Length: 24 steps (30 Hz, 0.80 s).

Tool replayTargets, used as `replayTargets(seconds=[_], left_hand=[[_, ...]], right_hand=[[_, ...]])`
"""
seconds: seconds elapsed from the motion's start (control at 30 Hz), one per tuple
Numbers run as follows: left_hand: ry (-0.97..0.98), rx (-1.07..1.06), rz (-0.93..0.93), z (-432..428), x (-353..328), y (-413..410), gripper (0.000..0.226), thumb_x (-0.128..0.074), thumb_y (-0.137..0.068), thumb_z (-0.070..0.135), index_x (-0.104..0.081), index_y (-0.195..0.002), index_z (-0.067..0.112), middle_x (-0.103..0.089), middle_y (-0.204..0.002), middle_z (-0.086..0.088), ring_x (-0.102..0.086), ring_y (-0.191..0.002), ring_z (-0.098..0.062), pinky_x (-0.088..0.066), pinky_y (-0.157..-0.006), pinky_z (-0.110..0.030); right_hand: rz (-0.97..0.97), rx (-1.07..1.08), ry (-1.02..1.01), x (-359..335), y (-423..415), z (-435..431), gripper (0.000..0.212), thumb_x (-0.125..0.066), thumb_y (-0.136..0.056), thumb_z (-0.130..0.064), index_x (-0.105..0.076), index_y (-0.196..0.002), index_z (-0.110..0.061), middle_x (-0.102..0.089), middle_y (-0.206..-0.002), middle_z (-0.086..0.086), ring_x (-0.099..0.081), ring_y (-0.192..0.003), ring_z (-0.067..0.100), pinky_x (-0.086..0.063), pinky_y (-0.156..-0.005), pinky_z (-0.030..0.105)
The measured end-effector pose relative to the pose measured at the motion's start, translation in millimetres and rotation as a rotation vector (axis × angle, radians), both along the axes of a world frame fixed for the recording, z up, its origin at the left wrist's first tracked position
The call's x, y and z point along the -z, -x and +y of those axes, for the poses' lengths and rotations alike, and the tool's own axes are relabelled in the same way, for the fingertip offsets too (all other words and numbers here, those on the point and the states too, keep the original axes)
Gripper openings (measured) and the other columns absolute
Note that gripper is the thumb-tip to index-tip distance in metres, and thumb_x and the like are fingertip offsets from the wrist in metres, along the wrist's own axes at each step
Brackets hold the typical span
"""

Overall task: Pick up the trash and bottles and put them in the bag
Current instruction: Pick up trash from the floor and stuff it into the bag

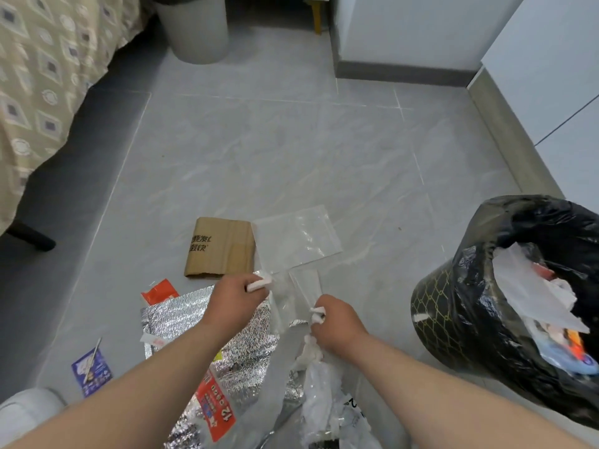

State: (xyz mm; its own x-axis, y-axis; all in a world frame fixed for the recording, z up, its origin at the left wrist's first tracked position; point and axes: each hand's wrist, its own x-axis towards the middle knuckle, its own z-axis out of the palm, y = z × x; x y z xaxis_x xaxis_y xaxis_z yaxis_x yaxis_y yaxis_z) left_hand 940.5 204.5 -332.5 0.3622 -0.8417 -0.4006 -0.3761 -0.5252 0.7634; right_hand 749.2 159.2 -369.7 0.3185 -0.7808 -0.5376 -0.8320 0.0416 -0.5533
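My left hand (238, 298) grips a small white roll of paper (259, 283) above a silver foil bag (207, 322) on the floor. My right hand (335, 319) grips crumpled white tissue (312, 350) and the edge of a clear plastic wrapper (301, 286). A black trash bag (531, 286) lines a dark patterned bin (434, 306) at the right, stuffed with paper and wrappers. A flat brown cardboard piece (220, 246) and a clear plastic zip bag (296, 238) lie just beyond my hands.
A red wrapper (160, 290) and a purple packet (92, 371) lie at the left. More crumpled white plastic (327, 406) sits below my right arm. A bed with patterned cover (42, 79) stands far left, a grey bin (194, 27) at the back, white cabinets (557, 92) at right.
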Motion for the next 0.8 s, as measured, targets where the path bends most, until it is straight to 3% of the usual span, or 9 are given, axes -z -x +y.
replayTargets(seconds=[0.13,0.27,0.37,0.43,0.5,0.6,0.67,0.73,0.8], left_hand=[[0.100,-0.187,0.102,5,-58,-4,0.024,-0.063,-0.086,0.017,-0.061,-0.072,-0.002,-0.055,-0.063,-0.009,-0.048,-0.053,-0.016,-0.033,-0.053,-0.026],[0.209,-0.239,0.234,-7,-126,28,0.023,-0.050,-0.092,0.011,-0.055,-0.070,0.006,-0.051,-0.066,-0.008,-0.046,-0.057,-0.018,-0.039,-0.052,-0.027],[0.244,-0.168,0.345,-21,-168,78,0.014,-0.046,-0.092,0.011,-0.057,-0.085,0.009,-0.053,-0.076,-0.005,-0.048,-0.064,-0.018,-0.043,-0.059,-0.030],[0.260,-0.038,0.349,-29,-188,120,0.013,-0.047,-0.091,0.011,-0.059,-0.091,0.010,-0.055,-0.081,-0.004,-0.050,-0.069,-0.017,-0.045,-0.064,-0.033],[0.289,0.126,0.348,-39,-202,168,0.013,-0.047,-0.089,0.010,-0.060,-0.093,0.012,-0.058,-0.082,-0.005,-0.051,-0.071,-0.016,-0.045,-0.065,-0.033],[0.332,0.396,0.212,-55,-203,235,0.011,-0.046,-0.086,0.009,-0.054,-0.082,0.016,-0.057,-0.077,-0.004,-0.049,-0.066,-0.010,-0.040,-0.060,-0.025],[0.323,0.524,0.064,-60,-197,270,0.017,-0.044,-0.087,0.011,-0.041,-0.073,0.020,-0.043,-0.072,0.004,-0.042,-0.064,-0.009,-0.032,-0.054,-0.022],[0.296,0.623,-0.052,-64,-187,293,0.002,-0.046,-0.088,0.017,-0.046,-0.087,0.018,-0.044,-0.082,0.003,-0.045,-0.075,-0.014,-0.037,-0.063,-0.025],[0.263,0.731,-0.241,-63,-178,298,0.029,-0.054,-0.088,0.031,-0.048,-0.112,0.016,-0.049,-0.104,-0.001,-0.049,-0.097,-0.020,-0.043,-0.085,-0.030]], right_hand=[[0.007,-0.144,0.057,-83,11,-27,0.016,-0.055,-0.080,-0.012,-0.046,-0.073,-0.022,-0.047,-0.072,-0.011,-0.050,-0.077,0.018,-0.036,-0.057,0.021],[0.005,-0.191,0.202,-196,43,-46,0.014,-0.065,-0.078,-0.015,-0.057,-0.089,-0.020,-0.053,-0.084,-0.003,-0.050,-0.077,0.017,-0.034,-0.052,0.017],[-0.119,-0.013,0.246,-273,84,-54,0.012,-0.068,-0.077,-0.014,-0.058,-0.084,-0.015,-0.056,-0.078,0.000,-0.051,-0.063,0.014,-0.039,-0.050,0.017],[-0.205,0.147,0.286,-306,118,-58,0.015,-0.070,-0.077,-0.013,-0.061,-0.089,-0.012,-0.056,-0.073,0.001,-0.050,-0.054,0.012,-0.039,-0.042,0.014],[-0.251,0.250,0.296,-324,155,-64,0.019,-0.070,-0.076,-0.014,-0.061,-0.093,-0.017,-0.057,-0.070,0.000,-0.051,-0.049,0.012,-0.040,-0.044,0.016],[-0.321,0.399,0.295,-334,204,-78,0.016,-0.071,-0.073,-0.013,-0.061,-0.082,-0.022,-0.058,-0.076,0.004,-0.054,-0.054,0.017,-0.044,-0.056,0.031],[-0.382,0.480,0.253,-334,234,-86,0.015,-0.068,-0.074,-0.004,-0.061,-0.077,-0.017,-0.055,-0.077,0.005,-0.053,-0.061,0.018,-0.045,-0.055,0.030],[-0.386,0.509,0.208,-333,258,-90,0.015,-0.064,-0.077,0.001,-0.060,-0.078,-0.013,-0.052,-0.078,0.005,-0.051,-0.065,0.017,-0.044,-0.054,0.029],[-0.346,0.533,0.190,-332,276,-90,0.013,-0.061,-0.079,0.003,-0.059,-0.082,-0.010,-0.050,-0.080,0.006,-0.049,-0.068,0.018,-0.043,-0.052,0.028]])
